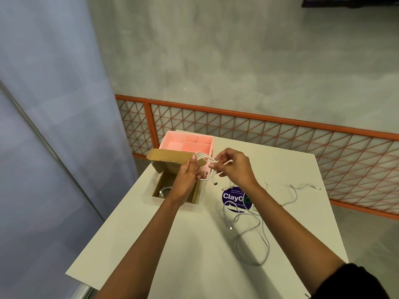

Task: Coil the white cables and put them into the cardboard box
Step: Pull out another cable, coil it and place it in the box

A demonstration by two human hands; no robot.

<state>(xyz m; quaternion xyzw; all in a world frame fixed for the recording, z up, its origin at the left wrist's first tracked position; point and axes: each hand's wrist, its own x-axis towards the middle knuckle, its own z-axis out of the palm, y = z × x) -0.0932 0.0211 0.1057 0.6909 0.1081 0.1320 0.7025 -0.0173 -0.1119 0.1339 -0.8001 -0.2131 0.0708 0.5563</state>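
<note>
White loose cables (268, 244) sprawl over the near right of the table (194, 255), one strand crossing a round blue sticker (236, 198); not yet wound, by the look of it. Just beyond, above the table, both hands work a coil (206, 167). The left hand (187, 175) grips the loops as an anchor, forefinger raised and lower fingers curled at the bundle, while the right hand (233, 167) pinches the strand btwn thumb & fingertips, prob. to lay on the last turn. A plug end dangles below. Under the left wrist sits the cardboard box (160, 184), its flap (168, 157) standing open at the far side, w/ a finished coil (165, 189) already inside. The left forearm hangs over the opening, so it likely must shift before the drop. Right behind the box is a pink organiser (187, 143); farther off, an orange lattice railing (259, 130) & a grey wall.
</note>
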